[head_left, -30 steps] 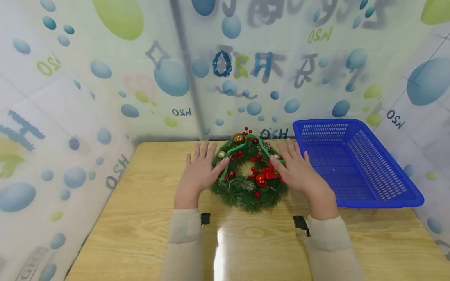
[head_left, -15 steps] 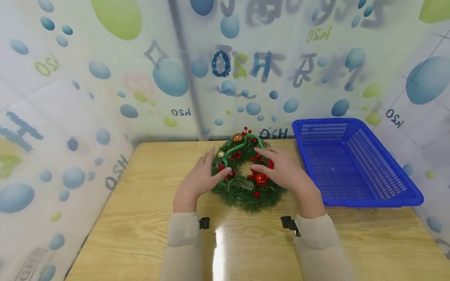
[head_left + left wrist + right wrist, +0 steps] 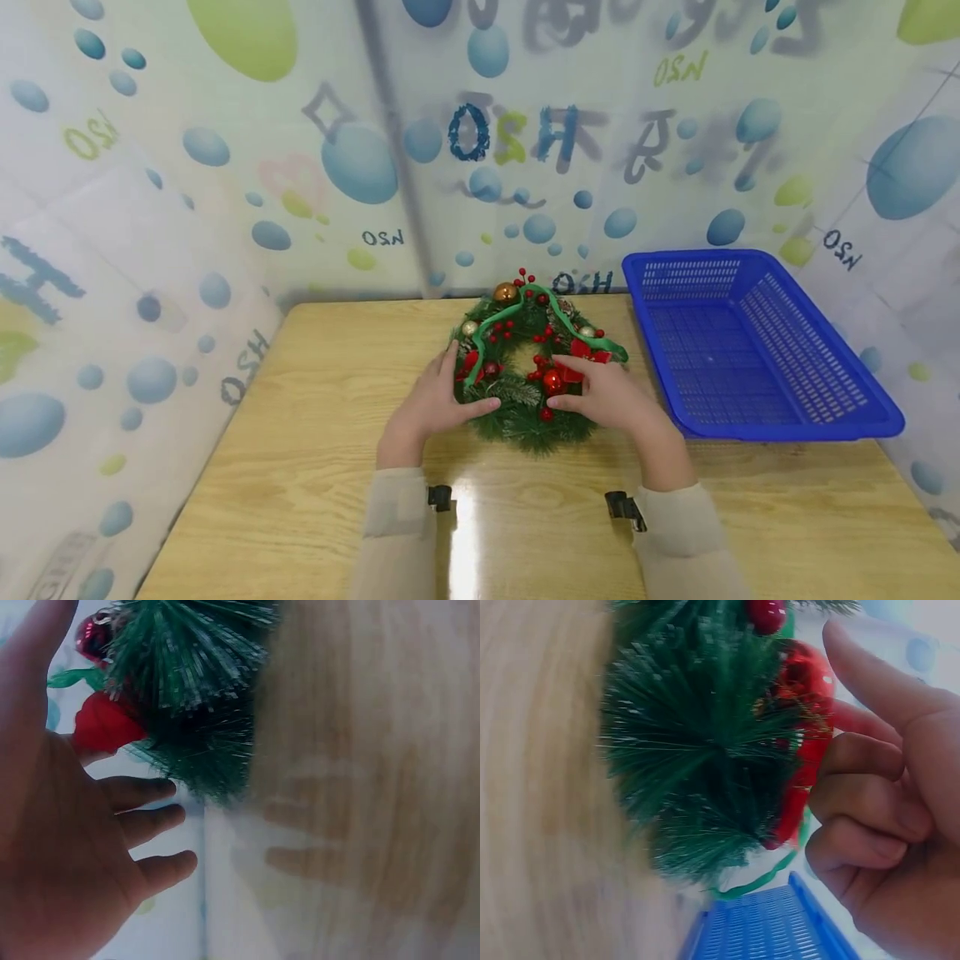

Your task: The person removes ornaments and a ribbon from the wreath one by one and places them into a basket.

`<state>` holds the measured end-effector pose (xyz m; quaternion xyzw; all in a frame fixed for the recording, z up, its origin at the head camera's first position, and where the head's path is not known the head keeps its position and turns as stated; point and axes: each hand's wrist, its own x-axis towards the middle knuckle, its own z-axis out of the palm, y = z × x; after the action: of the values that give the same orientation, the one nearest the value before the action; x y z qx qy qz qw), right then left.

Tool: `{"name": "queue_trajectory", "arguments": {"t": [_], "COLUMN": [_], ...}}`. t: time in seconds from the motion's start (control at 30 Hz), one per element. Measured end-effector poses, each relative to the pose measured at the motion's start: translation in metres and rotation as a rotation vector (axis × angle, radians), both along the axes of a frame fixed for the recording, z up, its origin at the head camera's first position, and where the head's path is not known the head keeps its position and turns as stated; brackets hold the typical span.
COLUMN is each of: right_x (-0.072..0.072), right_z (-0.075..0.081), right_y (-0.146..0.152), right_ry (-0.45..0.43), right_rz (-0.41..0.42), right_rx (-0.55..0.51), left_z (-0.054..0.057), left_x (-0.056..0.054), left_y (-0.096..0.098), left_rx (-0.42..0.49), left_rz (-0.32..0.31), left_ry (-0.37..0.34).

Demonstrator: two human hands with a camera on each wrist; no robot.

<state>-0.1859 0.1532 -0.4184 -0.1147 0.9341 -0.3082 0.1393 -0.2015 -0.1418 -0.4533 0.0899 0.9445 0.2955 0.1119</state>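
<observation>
The wreath [image 3: 525, 425] lay on the far middle of the table [image 3: 300, 433], a green ribbon [image 3: 609, 344] draped over it. The left hand [image 3: 433, 406], fingers spread, flanked its left side; the right hand [image 3: 611, 396], three fingers curled, had thumb and forefinger about the red bauble [image 3: 553, 382], whether pinching could not be told. Arranging appeared in hand, the next move calling for a gentle hold, with the basket [image 3: 795, 434] standing at right.
</observation>
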Motion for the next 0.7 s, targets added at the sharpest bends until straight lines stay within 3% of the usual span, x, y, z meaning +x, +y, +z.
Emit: {"name": "queue_trajectory", "arguments": {"t": [0.07, 0.27, 0.57, 0.7], "right_x": [0.001, 0.004, 0.004, 0.005], "right_z": [-0.004, -0.008, -0.014, -0.015], "right_y": [0.000, -0.001, -0.005, -0.006], "right_ry": [0.001, 0.021, 0.005, 0.013], "right_rz": [-0.008, -0.015, -0.022, -0.036], "right_rx": [0.009, 0.010, -0.051, -0.061], "left_z": [-0.003, -0.012, -0.017, -0.017], "left_x": [0.000, 0.004, 0.008, 0.006], "left_y": [0.000, -0.001, -0.001, -0.003], "left_rx": [-0.004, -0.012, -0.003, -0.007], "left_rz": [0.007, 0.027, 0.036, 0.031], "left_ry": [0.002, -0.080, -0.079, -0.120]}}
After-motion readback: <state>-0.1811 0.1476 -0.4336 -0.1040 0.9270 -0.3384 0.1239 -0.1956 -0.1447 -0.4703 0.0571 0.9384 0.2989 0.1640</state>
